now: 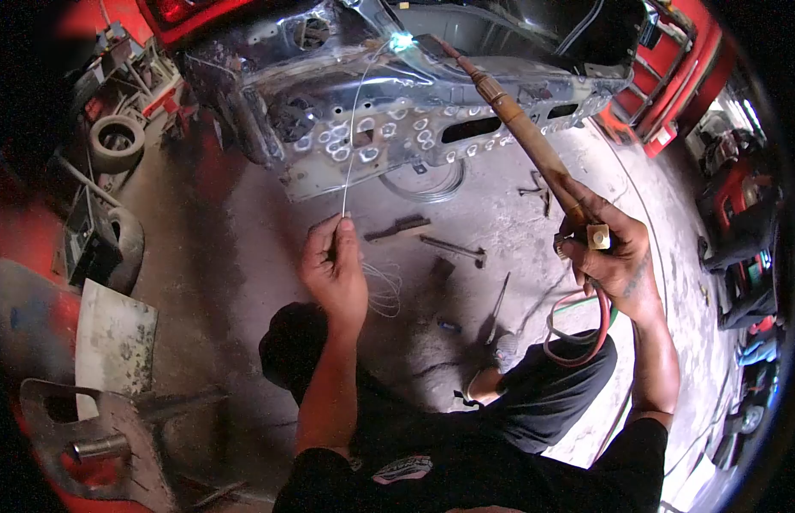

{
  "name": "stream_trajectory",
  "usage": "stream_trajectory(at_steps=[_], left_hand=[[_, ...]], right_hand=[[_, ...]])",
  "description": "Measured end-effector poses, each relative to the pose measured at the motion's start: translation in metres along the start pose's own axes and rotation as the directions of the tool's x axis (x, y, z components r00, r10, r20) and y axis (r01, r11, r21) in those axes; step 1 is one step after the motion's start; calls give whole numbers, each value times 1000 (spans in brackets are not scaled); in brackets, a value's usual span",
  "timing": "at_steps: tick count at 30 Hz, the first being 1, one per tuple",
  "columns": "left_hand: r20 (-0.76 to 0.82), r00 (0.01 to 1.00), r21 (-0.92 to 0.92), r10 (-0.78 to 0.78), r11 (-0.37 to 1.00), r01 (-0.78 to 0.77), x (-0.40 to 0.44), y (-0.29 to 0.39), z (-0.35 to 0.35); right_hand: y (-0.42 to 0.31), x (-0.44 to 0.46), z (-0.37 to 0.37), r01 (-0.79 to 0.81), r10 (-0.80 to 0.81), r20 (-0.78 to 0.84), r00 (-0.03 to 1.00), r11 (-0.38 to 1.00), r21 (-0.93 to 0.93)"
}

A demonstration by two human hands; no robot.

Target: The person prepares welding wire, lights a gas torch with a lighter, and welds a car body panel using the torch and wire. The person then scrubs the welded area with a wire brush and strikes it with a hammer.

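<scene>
My left hand (335, 256) pinches a thin filler wire (354, 128), which rises in a curve to a bright blue-white glow on the metal. Wrapped in my right hand (615, 248) is a brass gas welding torch (521, 128), its tip slanting up and left toward that same glow. A valve knob shows by my fingers. Red and green hoses (598, 342) hang from the torch below the hand. The glow sits on a bare car body panel (389, 94) with round weld marks and oblong holes. The exact contact of tip, wire and metal is lost in the glare.
On the concrete floor lie a coil of wire (427, 184), a dark brush-like tool (399, 229), a hammer-like tool (453, 248) and a thin pointed tool (500, 299). Tires (117, 141) and loose panels (115, 342) stand at left. Red vehicle parts (671, 77) are at right.
</scene>
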State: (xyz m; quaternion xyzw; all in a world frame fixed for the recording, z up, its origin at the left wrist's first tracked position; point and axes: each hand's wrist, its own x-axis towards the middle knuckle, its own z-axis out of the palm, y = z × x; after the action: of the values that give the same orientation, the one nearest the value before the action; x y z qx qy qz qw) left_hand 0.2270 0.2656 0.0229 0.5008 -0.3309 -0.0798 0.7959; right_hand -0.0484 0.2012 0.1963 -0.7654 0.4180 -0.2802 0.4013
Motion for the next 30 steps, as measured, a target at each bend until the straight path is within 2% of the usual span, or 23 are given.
stream_trajectory(at_steps=[3,6,11,14,16,18,20,23,26,30], left_hand=[[-2,999,-8,-43,999,43,1,1,2],[13,1000,57,18,998,-18,3,-8,2],[28,1000,17,3,1000,-4,5,-8,4],[31,999,5,-26,1000,26,6,-5,6],[36,998,-9,-47,999,48,8,-4,7],[38,997,-20,-61,998,61,7,-6,8],[47,998,-21,-44,999,45,7,-7,8],[44,998,-33,-39,999,41,7,-9,8],[40,998,-43,-46,998,48,7,-8,10],[25,997,-69,-70,995,72,7,-10,10]], right_hand=[[-4,1,2,-26,26,-14,1000,1000,-8],[-4,1,2,-22,21,-22,1000,999,-28],[-3,2,2,18,-19,-6,1000,997,-75],[-9,1,4,-18,18,-2,1000,997,-70],[-5,2,4,-43,44,-1,999,997,60],[-1,4,2,-46,47,-1,999,994,103],[3,5,2,-26,26,-6,1000,997,67],[-6,3,5,41,-43,-21,999,993,-112],[-10,2,5,-6,2,-25,1000,991,-137],[-2,3,4,54,-56,-13,998,992,-112]])
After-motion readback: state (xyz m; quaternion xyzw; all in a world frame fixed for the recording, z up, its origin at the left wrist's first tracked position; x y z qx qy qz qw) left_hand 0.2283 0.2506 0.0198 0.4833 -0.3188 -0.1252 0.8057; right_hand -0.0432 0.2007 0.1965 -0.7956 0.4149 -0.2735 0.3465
